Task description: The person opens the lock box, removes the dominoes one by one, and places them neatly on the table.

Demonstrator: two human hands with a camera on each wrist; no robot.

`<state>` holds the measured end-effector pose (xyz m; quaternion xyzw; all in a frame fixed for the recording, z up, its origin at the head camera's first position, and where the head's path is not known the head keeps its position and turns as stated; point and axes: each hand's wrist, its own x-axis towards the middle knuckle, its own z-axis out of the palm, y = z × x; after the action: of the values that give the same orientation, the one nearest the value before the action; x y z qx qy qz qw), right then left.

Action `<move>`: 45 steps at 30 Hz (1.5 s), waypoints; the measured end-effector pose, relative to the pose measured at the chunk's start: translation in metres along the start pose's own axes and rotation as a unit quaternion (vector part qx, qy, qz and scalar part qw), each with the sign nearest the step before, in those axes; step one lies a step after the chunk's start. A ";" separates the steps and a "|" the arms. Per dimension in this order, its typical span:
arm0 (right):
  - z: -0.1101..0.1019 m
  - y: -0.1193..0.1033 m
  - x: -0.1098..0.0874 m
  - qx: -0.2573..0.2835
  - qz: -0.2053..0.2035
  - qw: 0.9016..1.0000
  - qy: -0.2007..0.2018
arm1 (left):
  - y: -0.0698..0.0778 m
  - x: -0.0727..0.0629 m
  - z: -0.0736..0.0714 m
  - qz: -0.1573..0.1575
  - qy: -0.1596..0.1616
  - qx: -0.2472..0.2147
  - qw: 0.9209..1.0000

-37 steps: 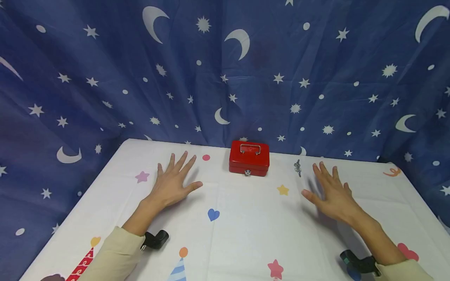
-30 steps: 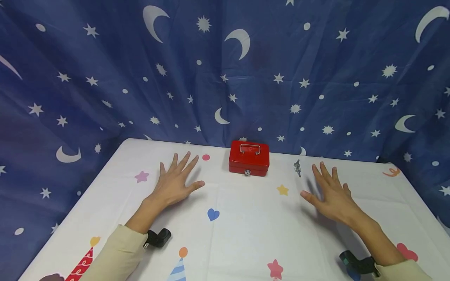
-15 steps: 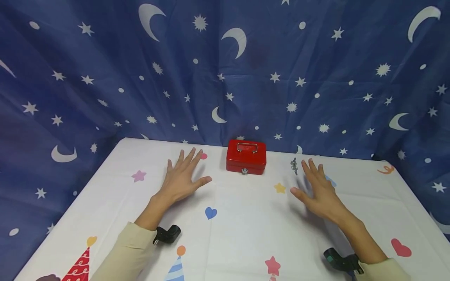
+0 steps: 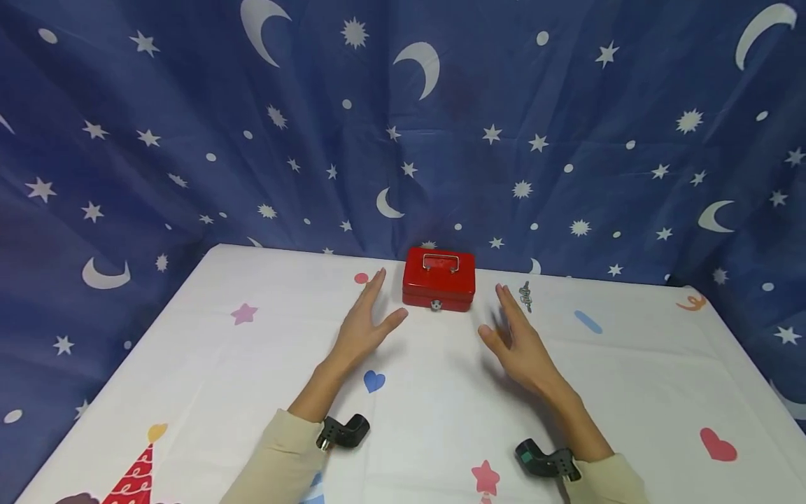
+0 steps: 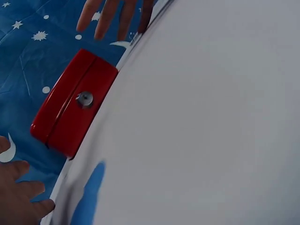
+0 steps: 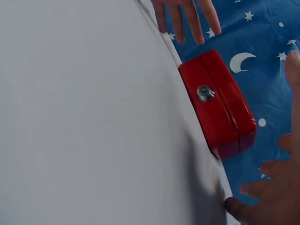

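Observation:
A red cash box (image 4: 439, 279) with a wire handle (image 4: 441, 262) on its closed lid stands near the table's back edge. A round silver lock (image 4: 436, 305) sits on its front, also seen large in the left wrist view. My left hand (image 4: 360, 332) is left of the box, fingers extended, thumb apart. To the right, my right hand (image 4: 521, 350) is likewise spread and holds nothing. Both hands flank the box without touching it. A small grey metal item with a twisted outline (image 4: 525, 297) lies just beyond my right fingertips.
A white tablecloth (image 4: 434, 420) with printed hearts, stars and party hats covers the table. Behind it hangs a blue curtain (image 4: 315, 126) with moons and stars. Black cameras are worn on both wrists, the left camera (image 4: 345, 431) and the right camera (image 4: 544, 460).
Both hands have moved inward toward the box, the left going right and the right going left, and turned more on edge. The box and the grey metal item stay in place.

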<state>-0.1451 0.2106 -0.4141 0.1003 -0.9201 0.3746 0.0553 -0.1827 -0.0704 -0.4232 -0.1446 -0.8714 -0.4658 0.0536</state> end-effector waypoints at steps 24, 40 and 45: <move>0.045 -0.007 0.030 0.225 0.018 0.973 0.052 | 0.001 0.010 0.037 0.029 -0.029 -0.152 0.988; 0.048 -0.011 0.021 0.179 0.054 0.982 0.042 | -0.007 0.002 0.025 0.024 -0.011 -0.200 0.979; 0.047 -0.009 0.015 0.181 0.055 0.981 0.037 | -0.001 -0.001 0.020 0.029 0.004 -0.230 0.973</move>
<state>-0.1593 0.1692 -0.4384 0.0436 -0.8384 0.5410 0.0494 -0.1810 -0.0547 -0.4359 -0.1770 -0.7360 -0.6524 0.0356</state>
